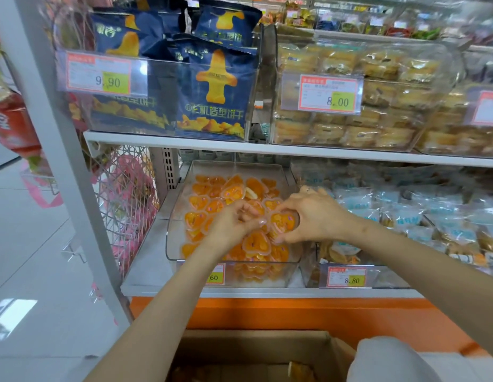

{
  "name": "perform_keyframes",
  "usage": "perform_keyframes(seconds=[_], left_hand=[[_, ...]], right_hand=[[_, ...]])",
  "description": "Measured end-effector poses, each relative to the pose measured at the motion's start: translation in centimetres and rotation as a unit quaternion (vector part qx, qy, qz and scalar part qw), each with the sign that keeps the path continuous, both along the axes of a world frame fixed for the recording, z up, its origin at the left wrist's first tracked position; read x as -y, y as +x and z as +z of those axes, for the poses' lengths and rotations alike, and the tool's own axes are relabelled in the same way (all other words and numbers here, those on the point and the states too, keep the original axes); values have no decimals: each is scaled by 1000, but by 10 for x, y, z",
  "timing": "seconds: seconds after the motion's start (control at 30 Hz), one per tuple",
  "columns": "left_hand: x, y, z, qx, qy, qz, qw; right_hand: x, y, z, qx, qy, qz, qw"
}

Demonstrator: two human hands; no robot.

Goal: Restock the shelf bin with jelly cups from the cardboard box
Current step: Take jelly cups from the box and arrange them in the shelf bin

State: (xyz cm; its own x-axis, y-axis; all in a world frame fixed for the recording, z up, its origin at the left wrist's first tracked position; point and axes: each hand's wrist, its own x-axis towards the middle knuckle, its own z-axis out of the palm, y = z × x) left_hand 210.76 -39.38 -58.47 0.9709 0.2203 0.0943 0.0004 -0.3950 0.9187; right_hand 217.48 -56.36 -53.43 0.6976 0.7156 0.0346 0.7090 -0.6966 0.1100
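Head view: the white shelf [267,293] runs across the frame, and below it, at the bottom edge, sits the open cardboard box [253,351]. On the shelf stands the clear bin [174,244], heaped with orange heart-shaped jelly cups [200,202]. Both hands are over the heap — the right hand [315,216] rings a single cup [282,223] between thumb and forefinger. The left hand [233,226] has curled fingers; whether they hold anything I cannot tell.

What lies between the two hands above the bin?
In the head view, one heart-shaped jelly cup lies between the left hand and the right hand, which grips it.
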Motion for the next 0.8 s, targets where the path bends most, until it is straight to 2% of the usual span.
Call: perform_keyframes(seconds=[0.07,0.1,0.2,0.37,0.8], left_hand=[[-12,-5,-4,7,176,-3,984],[-17,-8,-5,6,231,-18,973],[-18,-14,-10,-2,310,-63,949],[-10,-17,-19,-36,332,-75,940],[-7,-13,-22,-28,295,-73,952]], right_hand=[[2,0,-6,-21,-16,5,1000],[3,-1,-10,-21,-23,9,999],[2,-1,-21,-2,-27,13,1000],[-2,0,-28,5,-50,7,999],[-6,2,-23,-3,-99,1,995]])
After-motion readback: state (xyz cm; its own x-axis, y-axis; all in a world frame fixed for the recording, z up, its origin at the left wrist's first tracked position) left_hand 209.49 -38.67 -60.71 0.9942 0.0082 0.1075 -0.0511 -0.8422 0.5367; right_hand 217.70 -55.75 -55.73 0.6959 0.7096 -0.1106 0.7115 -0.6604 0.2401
